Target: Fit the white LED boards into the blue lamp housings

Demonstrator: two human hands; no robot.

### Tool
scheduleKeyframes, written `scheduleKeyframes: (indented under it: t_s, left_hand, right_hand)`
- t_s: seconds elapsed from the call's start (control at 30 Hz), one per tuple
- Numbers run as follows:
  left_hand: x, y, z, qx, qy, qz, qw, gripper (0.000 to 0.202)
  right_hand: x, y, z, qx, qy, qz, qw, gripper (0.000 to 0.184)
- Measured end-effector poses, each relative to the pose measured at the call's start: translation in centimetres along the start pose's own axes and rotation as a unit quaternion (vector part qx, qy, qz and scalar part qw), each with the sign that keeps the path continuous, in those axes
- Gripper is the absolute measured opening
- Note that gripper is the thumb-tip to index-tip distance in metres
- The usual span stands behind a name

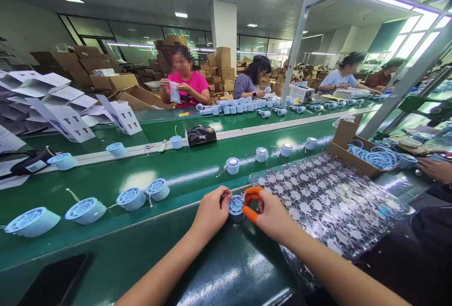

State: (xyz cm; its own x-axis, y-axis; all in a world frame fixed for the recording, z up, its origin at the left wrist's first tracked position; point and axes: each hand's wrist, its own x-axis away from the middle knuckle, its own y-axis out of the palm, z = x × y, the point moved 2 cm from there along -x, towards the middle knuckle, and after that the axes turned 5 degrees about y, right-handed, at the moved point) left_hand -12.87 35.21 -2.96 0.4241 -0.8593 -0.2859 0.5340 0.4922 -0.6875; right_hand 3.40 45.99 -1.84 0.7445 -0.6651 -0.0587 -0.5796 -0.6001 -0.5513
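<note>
A light-blue round plastic housing with a spoked top stands upright on the dark green bench in front of me. My left hand is at its left side, thumb and fingers pinched together on what looks like a thin wire by the rim. On the right side, my right hand wears orange finger covers; its thumb and forefinger curl against the housing's edge. Whether something small also sits between those fingertips is hidden. Just beyond, a similar housing with wires stands on the green conveyor belt.
Several more blue housings line the belt. To my right lie a clear plastic tray and a cardboard box of blue rings. A dark phone-like slab lies front left. Co-workers sit across; another person's hand is at right.
</note>
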Motion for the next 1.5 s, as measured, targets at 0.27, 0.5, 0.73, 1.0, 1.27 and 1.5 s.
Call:
scheduleKeyframes:
  t_s: [0.27,0.5,0.73,1.0,1.27,1.5]
  left_hand:
    - [0.4,1.3,-1.4,0.106,-0.068,-0.002,0.992,0.017]
    - [-0.2,-0.7,-1.7,-0.02,-0.029,-0.116,0.993,0.022]
    - [0.9,-4.2,3.5,-0.069,0.235,-0.031,0.969,0.063]
    - [0.4,-2.3,1.9,-0.166,0.253,-0.039,0.952,0.032]
    - [-0.1,-2.3,1.0,-0.074,0.095,-0.09,0.989,0.024]
    - [-0.1,0.0,0.3,-0.032,0.08,-0.169,0.982,0.026]
  right_hand:
    - [-0.6,0.1,1.3,0.127,-0.006,0.015,0.992,0.017]
    - [-0.3,-0.2,0.2,0.121,0.011,0.041,0.992,0.021]
    - [-1.1,-2.8,0.1,0.026,0.044,0.086,0.995,0.03]
    - [0.3,-1.8,-2.4,0.022,-0.076,-0.058,0.995,0.033]
    - [-0.8,-1.8,-1.6,0.183,-0.051,-0.04,0.981,0.018]
    - [-0.5,-0.1,-1.6,0.188,-0.07,-0.033,0.979,0.02]
